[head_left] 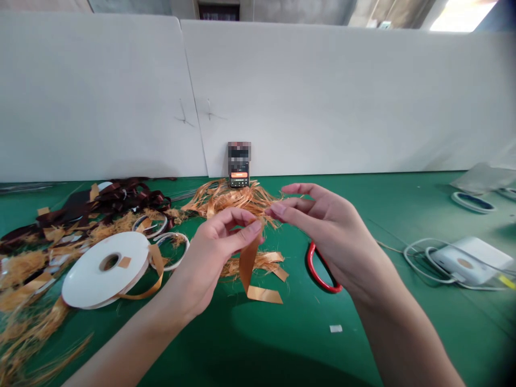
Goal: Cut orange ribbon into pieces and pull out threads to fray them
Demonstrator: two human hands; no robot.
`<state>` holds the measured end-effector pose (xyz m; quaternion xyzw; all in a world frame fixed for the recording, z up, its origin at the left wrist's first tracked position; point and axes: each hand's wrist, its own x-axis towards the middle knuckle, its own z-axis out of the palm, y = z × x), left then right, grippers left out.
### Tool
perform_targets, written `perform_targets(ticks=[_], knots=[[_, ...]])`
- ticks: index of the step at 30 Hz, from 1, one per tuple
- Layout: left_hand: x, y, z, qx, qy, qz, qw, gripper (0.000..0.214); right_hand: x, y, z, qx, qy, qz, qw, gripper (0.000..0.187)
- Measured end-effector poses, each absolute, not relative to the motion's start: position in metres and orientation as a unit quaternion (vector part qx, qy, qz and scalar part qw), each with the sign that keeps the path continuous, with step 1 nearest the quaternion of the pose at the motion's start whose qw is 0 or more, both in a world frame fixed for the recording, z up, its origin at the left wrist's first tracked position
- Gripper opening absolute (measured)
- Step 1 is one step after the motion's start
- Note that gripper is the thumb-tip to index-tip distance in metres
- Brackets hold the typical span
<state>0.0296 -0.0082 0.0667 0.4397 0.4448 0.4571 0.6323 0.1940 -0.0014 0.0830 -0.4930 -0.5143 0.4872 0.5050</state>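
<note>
Left hand (213, 258): pinching a strip of shiny orange ribbon (247, 269).
Right hand (330, 231): curled just beside it, grip unclear.
Table: a white ribbon spool (105, 270).

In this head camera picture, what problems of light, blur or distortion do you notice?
Head view: the bright opening at top right is blown out by glare; the wide lens bends the white partition; the right edge darkens; the phone is partly pixelated; a soft shadow lies on the green mat under the left hand and right hand; the orange ribbon looks sharp.
</note>
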Motion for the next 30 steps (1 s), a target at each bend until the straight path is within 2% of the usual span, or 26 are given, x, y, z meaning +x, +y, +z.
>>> perform_targets(ticks=[6, 23, 27, 30], knots=[[0.031, -0.009, 0.066, 0.438, 0.442, 0.453, 0.638, 0.016, 0.194, -0.001, 0.081, -0.457, -0.514, 0.545, 0.48, 0.039], [0.031, -0.009, 0.064, 0.417, 0.428, 0.449, 0.664, 0.011, 0.193, 0.001, 0.077, -0.388, -0.417, 0.614, 0.547, 0.028], [0.03, -0.008, 0.065, 0.422, 0.437, 0.45, 0.655, 0.012, 0.199, 0.002, 0.08, -0.367, -0.413, 0.593, 0.586, 0.022], [0.03, -0.008, 0.066, 0.439, 0.435, 0.443, 0.65, 0.012, 0.197, 0.001, 0.084, -0.362, -0.413, 0.588, 0.593, 0.025]])
